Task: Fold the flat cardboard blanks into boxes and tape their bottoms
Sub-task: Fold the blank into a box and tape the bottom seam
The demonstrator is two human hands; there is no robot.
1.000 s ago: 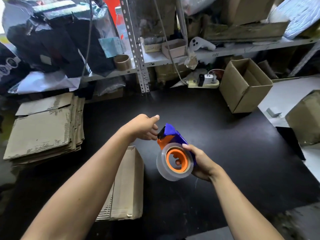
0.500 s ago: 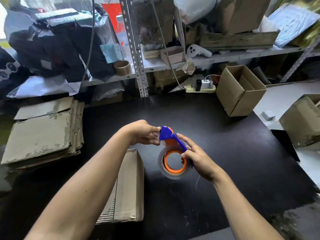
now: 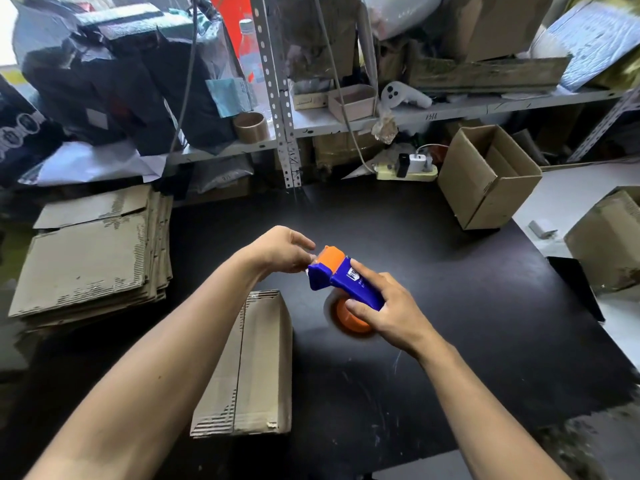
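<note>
My right hand [image 3: 391, 317] grips a blue and orange tape dispenser [image 3: 341, 277] above the middle of the black table [image 3: 433, 271], its clear tape roll hanging below. At the dispenser's front end the fingertips of my left hand [image 3: 282, 249] pinch the tape end. A flat cardboard blank [image 3: 254, 367] lies on the table under my left forearm. To the left sits a stack of flat blanks [image 3: 93, 254]. A folded box [image 3: 485, 176] stands open at the back right.
Metal shelving [image 3: 280, 109] packed with bags, a tape core and small boxes runs along the back. A power strip [image 3: 407, 169] lies at the table's far edge. Another cardboard box [image 3: 609, 237] stands off the table on the right.
My right hand has turned the dispenser so its blue body faces up and the roll points down. My left hand has moved onto the dispenser's front end.
</note>
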